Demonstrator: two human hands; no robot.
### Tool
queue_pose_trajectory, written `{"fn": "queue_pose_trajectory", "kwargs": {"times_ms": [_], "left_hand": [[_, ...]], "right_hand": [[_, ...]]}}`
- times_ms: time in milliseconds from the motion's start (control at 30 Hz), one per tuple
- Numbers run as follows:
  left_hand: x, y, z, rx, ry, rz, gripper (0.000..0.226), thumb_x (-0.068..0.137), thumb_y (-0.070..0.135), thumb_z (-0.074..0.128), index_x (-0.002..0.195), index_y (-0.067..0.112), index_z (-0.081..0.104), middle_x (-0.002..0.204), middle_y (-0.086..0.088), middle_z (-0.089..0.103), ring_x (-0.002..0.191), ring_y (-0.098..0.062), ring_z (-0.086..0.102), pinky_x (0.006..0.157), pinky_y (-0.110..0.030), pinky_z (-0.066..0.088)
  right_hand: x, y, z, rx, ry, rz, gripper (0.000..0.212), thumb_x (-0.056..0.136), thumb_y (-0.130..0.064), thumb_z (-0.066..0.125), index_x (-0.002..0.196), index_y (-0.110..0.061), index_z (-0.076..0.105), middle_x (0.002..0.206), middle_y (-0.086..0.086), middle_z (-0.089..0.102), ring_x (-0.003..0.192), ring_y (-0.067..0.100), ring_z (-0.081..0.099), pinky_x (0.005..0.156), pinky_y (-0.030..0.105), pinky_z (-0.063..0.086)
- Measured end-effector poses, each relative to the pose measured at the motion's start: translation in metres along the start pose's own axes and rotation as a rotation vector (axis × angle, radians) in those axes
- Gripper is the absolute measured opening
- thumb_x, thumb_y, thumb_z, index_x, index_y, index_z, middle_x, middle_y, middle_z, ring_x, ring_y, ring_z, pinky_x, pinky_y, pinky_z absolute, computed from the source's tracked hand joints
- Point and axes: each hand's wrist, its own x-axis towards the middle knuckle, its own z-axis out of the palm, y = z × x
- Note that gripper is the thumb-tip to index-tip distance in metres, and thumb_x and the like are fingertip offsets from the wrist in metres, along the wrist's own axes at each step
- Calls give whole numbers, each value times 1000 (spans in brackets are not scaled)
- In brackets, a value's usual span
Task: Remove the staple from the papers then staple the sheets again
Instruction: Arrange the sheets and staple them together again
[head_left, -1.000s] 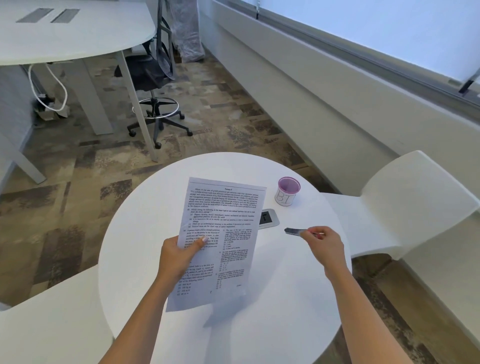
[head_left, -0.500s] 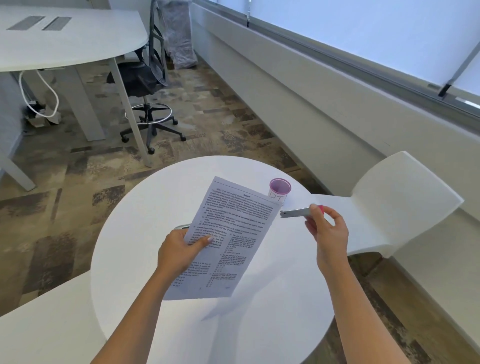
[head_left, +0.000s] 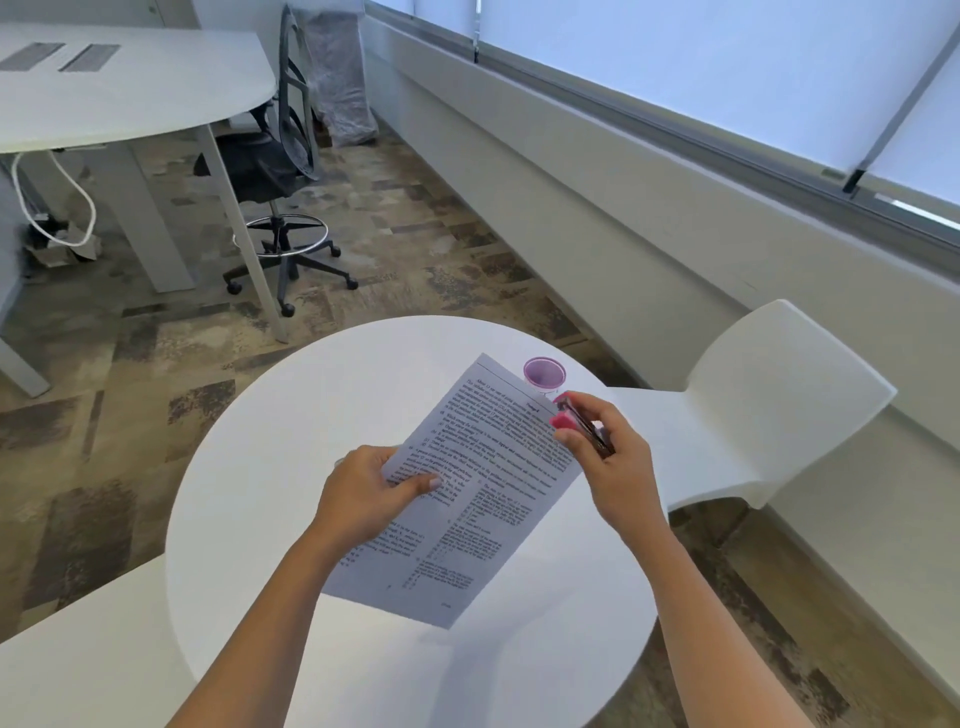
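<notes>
Counter: round white counter (head_left: 249, 519), filling the near middle of the view, with white seats on its left and right.
Papers: white printed sheets of paper (head_left: 483, 483), held tilted above the counter, their far corner pointing right toward the cup.
Left hand: left hand (head_left: 363, 493), its grip pinching the left edge of the papers, thumb on top.
Right hand: right hand (head_left: 608, 457), its grip closed around the tool at the papers' far right corner.
Cup: small purple-rimmed plastic cup (head_left: 544, 373), standing on the far right of the counter, just beyond that corner.
Tool: small pink and dark metal staple tool (head_left: 574, 423), touching or just beside the paper's corner edge; too blurred to tell which.
Staple: too small to see; probably at that corner.
Risk: the thin corner may tear if the tool pulls at an angle; the sheets may slip apart, held only at one edge; the tool hand may knock the cup nearby.
</notes>
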Motion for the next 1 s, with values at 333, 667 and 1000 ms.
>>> {"fn": "queue_pose_trajectory", "kwargs": {"times_ms": [333,667,1000], "left_hand": [[-2,20,-8,269,53,177,28,80,47,73,61,63,62,53,31,62,50,-3,62,43,-17,38],[0,20,-9,432,51,194,21,84,45,70,64,47,61,51,17,57,51,-6,54,46,-22,32],[0,28,-10,563,53,218,16,85,39,69,70,43,65,49,25,45,49,2,46,47,-17,25]], "right_hand": [[-3,-21,-17,-463,47,-281,42,85,-67,49,121,-46,48,105,-41,53,96,-22,50,70,-2,37],[-3,-29,-26,-682,74,-358,42,84,-61,50,119,-38,49,108,-21,65,97,0,53,65,0,27],[-2,-35,-31,-758,-20,-433,44,83,-69,47,116,-40,50,108,-21,62,86,8,61,59,3,32]]}}
